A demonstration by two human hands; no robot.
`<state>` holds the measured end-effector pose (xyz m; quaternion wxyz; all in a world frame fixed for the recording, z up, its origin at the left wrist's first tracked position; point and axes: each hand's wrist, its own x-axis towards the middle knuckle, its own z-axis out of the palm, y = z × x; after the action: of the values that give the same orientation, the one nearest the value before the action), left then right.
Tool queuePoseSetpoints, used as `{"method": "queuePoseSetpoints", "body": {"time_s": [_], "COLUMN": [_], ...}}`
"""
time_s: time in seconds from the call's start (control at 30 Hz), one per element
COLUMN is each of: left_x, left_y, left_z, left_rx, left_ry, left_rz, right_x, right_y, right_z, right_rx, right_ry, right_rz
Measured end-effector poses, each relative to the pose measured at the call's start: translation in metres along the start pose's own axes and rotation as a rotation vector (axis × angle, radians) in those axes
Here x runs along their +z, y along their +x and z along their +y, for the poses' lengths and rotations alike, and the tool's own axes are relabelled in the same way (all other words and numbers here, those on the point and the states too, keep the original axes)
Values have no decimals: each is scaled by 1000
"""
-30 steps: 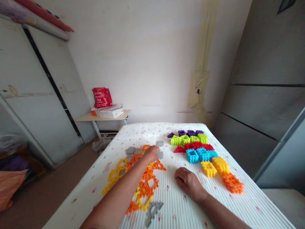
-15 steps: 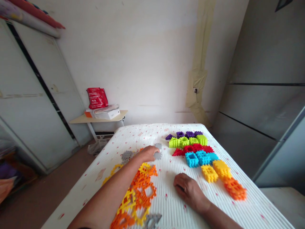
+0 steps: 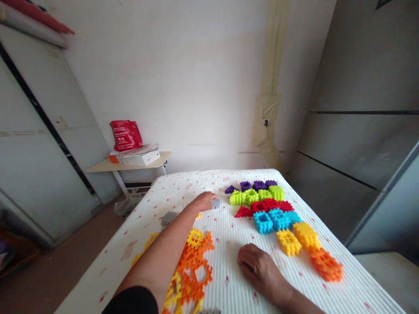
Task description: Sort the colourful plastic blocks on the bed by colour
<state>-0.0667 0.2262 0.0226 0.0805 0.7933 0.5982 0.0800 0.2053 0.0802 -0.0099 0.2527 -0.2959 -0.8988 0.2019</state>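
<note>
Left hand: we pinch a grey piece, small, flat, notched, at the worktop middle, beside lime blocks.
Right hand: curled loosely, empty, resting on the worktop.

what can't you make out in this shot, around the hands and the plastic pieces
- Head view: the left hand covers part of the grey piece; whether it grips it or only touches it is unclear.
- The right hand rests knuckles up; anything under its palm is hidden.
- The orange and yellow pieces are partly hidden by the left forearm and cut by the bottom edge.
</note>
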Motion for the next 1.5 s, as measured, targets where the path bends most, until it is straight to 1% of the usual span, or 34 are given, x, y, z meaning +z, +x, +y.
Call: {"method": "queuePoseSetpoints", "body": {"time_s": [0.13, 0.33, 0.53, 0.7, 0.8, 0.87, 0.97, 1.07, 1.13, 1.23, 1.3, 1.4, 1.5], "left_x": [5, 7, 5, 4, -3, -13, -34, -52, -58, -57, -52, -41, -33], "left_y": [3, 3, 2, 0, -6, -16, -41, -81, -111, -148, -163, -172, -169], "left_z": [-5, -6, -4, 1, 2, -4, -27, -58, -75, -87, -89, -86, -84], "left_rx": [3, -16, -26, -32, -55, -92, -185, -314, -395, -490, -542, -614, -669], "left_ry": [19, 28, 12, -30, -74, -104, -138, -138, -125, -100, -86, -65, -40], "left_rz": [-8, -10, -11, 0, 26, 48, 72, 68, 48, 23, 12, 16, 56], "right_x": [1, 1, 0, 0, 0, 1, 1, 2, 2, 4, 4, 4, 3], "right_y": [0, 0, 1, 0, -2, -2, -2, -3, -3, -3, -3, -3, -3], "right_z": [1, 1, 0, 0, 2, 3, 6, 7, 9, 10, 11, 11, 9], "right_rx": [7, 17, 17, 15, 11, 5, -24, -50, -58, -61, -63, -64, -61], "right_ry": [16, 21, 22, 3, -6, 0, 6, -1, -8, -19, -23, -31, -31], "right_rz": [-3, -4, 1, -12, -23, -27, -39, -54, -62, -64, -61, -53, -44]}}
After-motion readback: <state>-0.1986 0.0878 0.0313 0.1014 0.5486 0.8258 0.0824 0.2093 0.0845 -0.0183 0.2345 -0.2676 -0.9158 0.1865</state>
